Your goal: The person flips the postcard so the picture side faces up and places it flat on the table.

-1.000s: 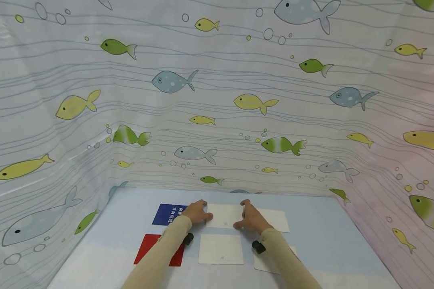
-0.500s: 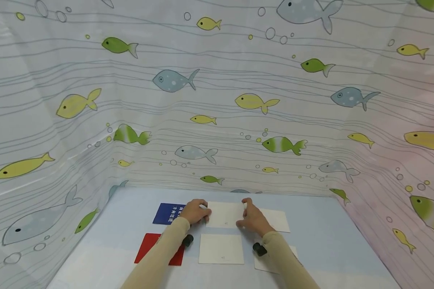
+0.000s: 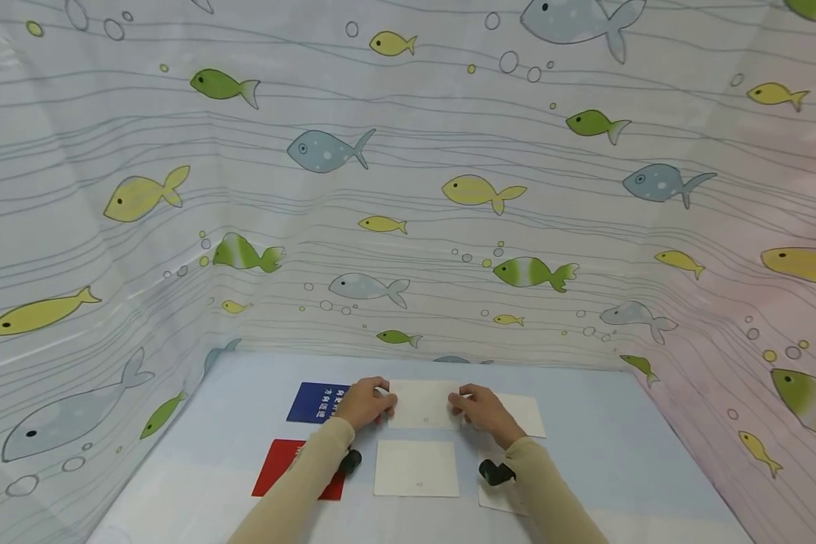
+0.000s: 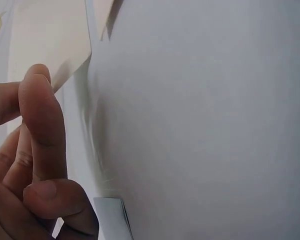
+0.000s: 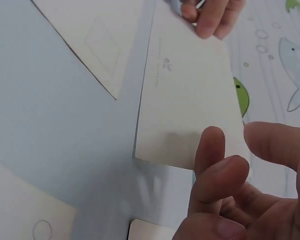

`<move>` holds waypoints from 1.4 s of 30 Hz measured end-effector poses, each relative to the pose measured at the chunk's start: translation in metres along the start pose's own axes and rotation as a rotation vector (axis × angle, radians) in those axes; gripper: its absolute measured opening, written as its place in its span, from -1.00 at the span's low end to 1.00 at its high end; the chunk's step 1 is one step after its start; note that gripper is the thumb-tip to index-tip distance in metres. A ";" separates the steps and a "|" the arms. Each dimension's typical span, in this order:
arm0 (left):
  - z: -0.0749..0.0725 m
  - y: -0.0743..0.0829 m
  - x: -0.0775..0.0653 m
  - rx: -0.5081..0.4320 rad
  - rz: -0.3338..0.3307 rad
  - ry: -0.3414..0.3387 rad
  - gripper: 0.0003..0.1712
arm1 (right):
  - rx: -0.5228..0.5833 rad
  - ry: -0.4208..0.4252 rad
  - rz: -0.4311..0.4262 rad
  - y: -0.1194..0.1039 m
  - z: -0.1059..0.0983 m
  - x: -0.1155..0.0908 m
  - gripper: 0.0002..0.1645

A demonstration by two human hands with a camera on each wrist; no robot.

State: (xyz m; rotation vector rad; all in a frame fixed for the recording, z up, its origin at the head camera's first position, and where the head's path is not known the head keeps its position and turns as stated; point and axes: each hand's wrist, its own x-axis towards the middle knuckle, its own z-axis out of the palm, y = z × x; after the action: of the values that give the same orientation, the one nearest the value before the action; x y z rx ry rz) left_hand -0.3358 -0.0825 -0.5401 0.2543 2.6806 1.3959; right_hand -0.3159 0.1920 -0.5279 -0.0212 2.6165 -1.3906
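I found my left hand (image 3: 367, 403) pinching the left edge of the far-middle white card (image 3: 421, 405), beside the blue card (image 3: 311, 402); my right hand (image 3: 486, 412) was at that white card's opposite edge, grip not determinable.

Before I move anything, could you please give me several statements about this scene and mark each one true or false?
1. In the head view, the far middle white card is between the left hand and the right hand. True.
2. The left sleeve hides part of the red card. True.
3. The red card is the farthest card from the person. False: the blue card lies farther.
4. White characters show on the blue card. True.
5. The printed animals are birds. False: they are fish.
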 end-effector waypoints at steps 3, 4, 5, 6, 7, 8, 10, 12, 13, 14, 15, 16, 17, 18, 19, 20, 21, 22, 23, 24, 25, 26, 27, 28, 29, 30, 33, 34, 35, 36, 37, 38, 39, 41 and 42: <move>0.001 -0.002 0.000 -0.024 -0.001 -0.001 -0.61 | 0.007 0.015 0.017 -0.001 0.000 0.000 -0.47; 0.001 -0.002 0.000 -0.034 0.002 0.000 -0.61 | 0.007 0.017 0.016 -0.001 0.000 0.000 -0.49; 0.001 -0.002 0.000 -0.041 0.007 0.003 -0.62 | 0.009 0.019 0.017 -0.001 0.000 0.000 -0.51; 0.002 -0.002 0.000 -0.049 0.009 0.003 -0.62 | 0.009 0.022 0.018 -0.001 0.000 -0.001 -0.52; 0.002 -0.002 0.000 -0.055 0.012 0.001 -0.62 | 0.014 0.026 0.020 -0.002 0.000 -0.001 -0.53; 0.002 -0.002 0.000 -0.061 0.009 0.002 -0.62 | 0.015 0.030 0.019 -0.002 0.000 -0.001 -0.54; 0.001 -0.001 0.000 -0.078 0.009 0.007 -0.63 | 0.026 0.039 0.009 -0.002 -0.001 -0.002 -0.56; 0.001 0.001 -0.001 -0.098 -0.003 0.009 -0.61 | 0.041 0.048 0.000 -0.003 -0.002 -0.003 -0.58; 0.001 0.001 -0.001 -0.102 -0.010 0.009 -0.60 | 0.045 0.049 -0.012 -0.003 -0.002 -0.003 -0.56; 0.000 0.002 -0.001 -0.107 -0.020 0.011 -0.58 | 0.050 0.050 -0.016 -0.003 -0.003 -0.004 -0.56; 0.000 0.002 -0.001 -0.109 -0.022 0.013 -0.54 | 0.054 0.050 -0.021 -0.003 -0.003 -0.004 -0.55; -0.001 0.003 -0.001 -0.109 -0.023 0.015 -0.52 | 0.055 0.050 -0.027 -0.003 -0.003 -0.004 -0.52; -0.001 0.004 -0.002 -0.106 -0.022 0.016 -0.49 | 0.056 0.051 -0.031 -0.002 -0.003 -0.004 -0.50; -0.002 0.004 -0.003 -0.098 -0.020 0.017 -0.47 | 0.055 0.050 -0.034 -0.001 -0.003 -0.004 -0.46; -0.002 0.005 -0.003 -0.091 -0.016 0.019 -0.45 | 0.051 0.051 -0.038 -0.001 -0.004 -0.004 -0.43; -0.003 0.006 -0.004 -0.082 -0.012 0.022 -0.43 | 0.054 0.053 -0.037 0.000 -0.004 -0.003 -0.41; -0.003 0.007 -0.004 -0.073 -0.004 0.028 -0.43 | 0.051 0.053 -0.044 0.001 -0.004 -0.003 -0.38; -0.003 0.008 -0.005 -0.064 -0.001 0.032 -0.43 | 0.053 0.055 -0.054 0.001 -0.004 -0.002 -0.37; -0.004 0.009 -0.005 -0.055 0.004 0.036 -0.41 | 0.054 0.058 -0.063 0.001 -0.004 -0.002 -0.37; -0.004 0.010 -0.005 -0.046 0.010 0.039 -0.40 | 0.054 0.059 -0.071 0.001 -0.005 -0.002 -0.37; -0.005 0.011 -0.006 -0.039 0.018 0.042 -0.38 | 0.055 0.061 -0.078 0.000 -0.005 -0.002 -0.36; -0.006 0.012 -0.006 -0.031 0.024 0.044 -0.36 | 0.055 0.060 -0.087 0.000 -0.006 -0.002 -0.36; -0.007 0.013 -0.006 -0.023 0.030 0.046 -0.34 | 0.051 0.058 -0.097 0.000 -0.006 -0.003 -0.35; -0.007 0.013 -0.007 -0.015 0.035 0.045 -0.33 | 0.045 0.056 -0.104 0.000 -0.007 -0.003 -0.35; -0.008 0.014 -0.007 -0.003 0.047 0.042 -0.32 | 0.035 0.054 -0.110 0.000 -0.008 -0.003 -0.35; -0.009 0.014 -0.007 0.012 0.058 0.036 -0.33 | 0.023 0.051 -0.116 0.000 -0.009 -0.004 -0.36; -0.012 0.015 -0.010 0.059 0.085 0.012 -0.36 | -0.029 0.042 -0.146 0.001 -0.012 -0.008 -0.42; -0.012 0.016 -0.011 0.071 0.097 0.004 -0.39 | -0.043 0.040 -0.156 0.002 -0.012 -0.010 -0.44; -0.013 0.016 -0.012 0.083 0.110 -0.006 -0.42 | -0.055 0.039 -0.166 0.003 -0.013 -0.011 -0.47; -0.013 0.016 -0.014 0.095 0.116 -0.016 -0.45 | -0.072 0.035 -0.174 0.004 -0.014 -0.013 -0.48; -0.013 0.017 -0.016 0.105 0.125 -0.023 -0.47 | -0.085 0.031 -0.183 0.004 -0.014 -0.014 -0.48; -0.014 0.017 -0.017 0.113 0.134 -0.029 -0.50 | -0.094 0.023 -0.187 0.005 -0.014 -0.016 -0.49; -0.014 0.017 -0.019 0.126 0.147 -0.030 -0.54 | -0.106 0.016 -0.199 0.006 -0.014 -0.017 -0.49; -0.015 0.016 -0.021 0.153 0.160 -0.037 -0.59 | -0.137 -0.001 -0.217 0.006 -0.014 -0.020 -0.50; -0.015 0.015 -0.021 0.171 0.167 -0.042 -0.60 | -0.155 -0.009 -0.225 0.006 -0.014 -0.021 -0.51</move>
State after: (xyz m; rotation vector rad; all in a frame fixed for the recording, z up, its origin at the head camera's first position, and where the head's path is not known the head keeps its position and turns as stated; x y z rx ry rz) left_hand -0.3160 -0.0907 -0.5191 0.5277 2.8018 1.1849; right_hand -0.2973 0.2084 -0.5217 -0.3511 2.7783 -1.2411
